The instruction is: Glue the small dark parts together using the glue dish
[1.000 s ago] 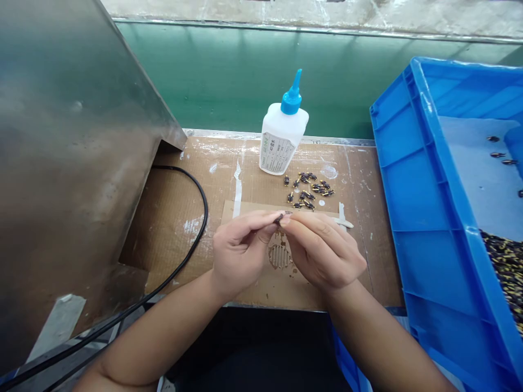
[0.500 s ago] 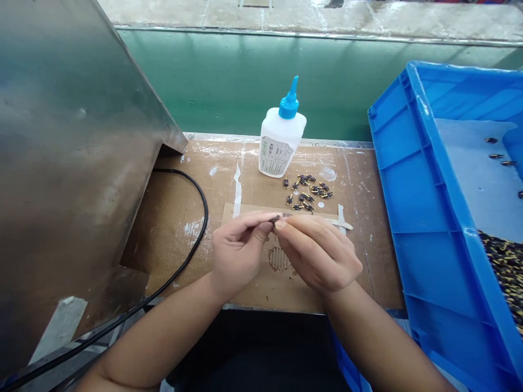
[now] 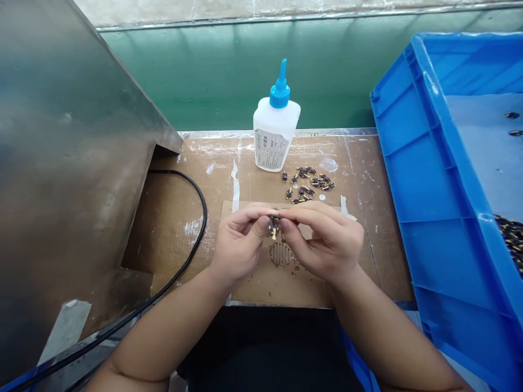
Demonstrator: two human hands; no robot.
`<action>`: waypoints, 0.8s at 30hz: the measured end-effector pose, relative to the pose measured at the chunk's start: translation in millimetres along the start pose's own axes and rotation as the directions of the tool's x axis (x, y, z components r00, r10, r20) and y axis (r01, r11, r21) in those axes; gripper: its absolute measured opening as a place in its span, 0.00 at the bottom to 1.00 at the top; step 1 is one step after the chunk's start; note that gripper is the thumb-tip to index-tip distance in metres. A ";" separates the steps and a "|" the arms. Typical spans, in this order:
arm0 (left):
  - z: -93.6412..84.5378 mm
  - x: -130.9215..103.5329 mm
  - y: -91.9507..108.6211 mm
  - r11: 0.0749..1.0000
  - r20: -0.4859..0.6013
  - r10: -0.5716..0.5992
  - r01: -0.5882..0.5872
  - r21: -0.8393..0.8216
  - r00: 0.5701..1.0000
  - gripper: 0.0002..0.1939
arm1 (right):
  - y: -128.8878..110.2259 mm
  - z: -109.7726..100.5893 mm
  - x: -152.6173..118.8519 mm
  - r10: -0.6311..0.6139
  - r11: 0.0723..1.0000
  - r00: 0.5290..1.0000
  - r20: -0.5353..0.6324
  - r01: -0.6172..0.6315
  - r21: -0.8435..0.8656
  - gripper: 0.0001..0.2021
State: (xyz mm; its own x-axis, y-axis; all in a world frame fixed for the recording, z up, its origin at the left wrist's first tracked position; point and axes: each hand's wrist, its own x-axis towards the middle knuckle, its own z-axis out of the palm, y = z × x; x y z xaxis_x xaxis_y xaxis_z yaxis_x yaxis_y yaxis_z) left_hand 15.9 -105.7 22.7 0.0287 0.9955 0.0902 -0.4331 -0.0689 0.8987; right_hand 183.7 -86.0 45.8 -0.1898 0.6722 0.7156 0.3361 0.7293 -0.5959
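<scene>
A small black and gold part (image 3: 273,226) is pinched between both hands above the cardboard, its gold tip pointing down toward me. My left hand (image 3: 241,242) grips its left side with thumb and forefinger. On the other side, the thumb and forefinger of my right hand (image 3: 327,237) close on the same part. Behind the hands, several similar black and gold parts (image 3: 304,190) lie scattered on the cardboard (image 3: 196,212). A white bottle (image 3: 275,130) with a blue nozzle cap stands upright just behind them.
A blue bin (image 3: 441,179) with many small parts stands at the right. At the left is a large metal housing (image 3: 77,152), with a black cable (image 3: 202,201) curving beside it. A green panel (image 3: 204,76) rises behind the table.
The held part has come into clearer view with its gold tip showing downward. My right hand's fingers have shifted and spread from its thumb. The whole view has tilted slightly.
</scene>
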 end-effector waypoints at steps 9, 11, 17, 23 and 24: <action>-0.9 -2.8 0.7 0.999 -0.035 -0.010 0.012 0.049 0.999 0.06 | 2.7 -2.0 -0.8 0.012 1.000 1.000 0.011 -0.012 -0.007 0.06; -1.7 -3.8 -0.4 0.998 -0.018 -0.003 0.005 0.058 1.000 0.05 | 3.2 -2.7 -1.0 0.018 1.000 1.000 0.020 -0.018 0.002 0.05; -3.0 -2.4 -2.5 0.996 -0.007 0.021 -0.020 0.088 1.000 0.06 | 5.3 -8.4 0.9 0.083 0.994 0.991 0.107 -0.089 0.061 0.04; -1.8 -0.2 -1.3 0.998 0.030 0.004 -0.006 0.060 1.000 0.07 | 6.9 -10.2 1.2 0.144 0.983 0.973 0.178 -0.162 0.091 0.04; -1.6 -0.4 -1.1 0.998 0.025 0.003 -0.004 0.057 1.000 0.07 | 6.8 -9.7 0.7 0.151 0.982 0.973 0.176 -0.168 0.083 0.04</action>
State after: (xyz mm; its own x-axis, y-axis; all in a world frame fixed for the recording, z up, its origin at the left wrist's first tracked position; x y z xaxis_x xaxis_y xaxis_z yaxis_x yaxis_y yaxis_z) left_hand 15.0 -105.9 21.0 0.0502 0.9934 0.1036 -0.3813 -0.0768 0.9213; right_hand 194.8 -81.8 45.8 -0.2964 0.7867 0.5416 0.2851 0.6141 -0.7359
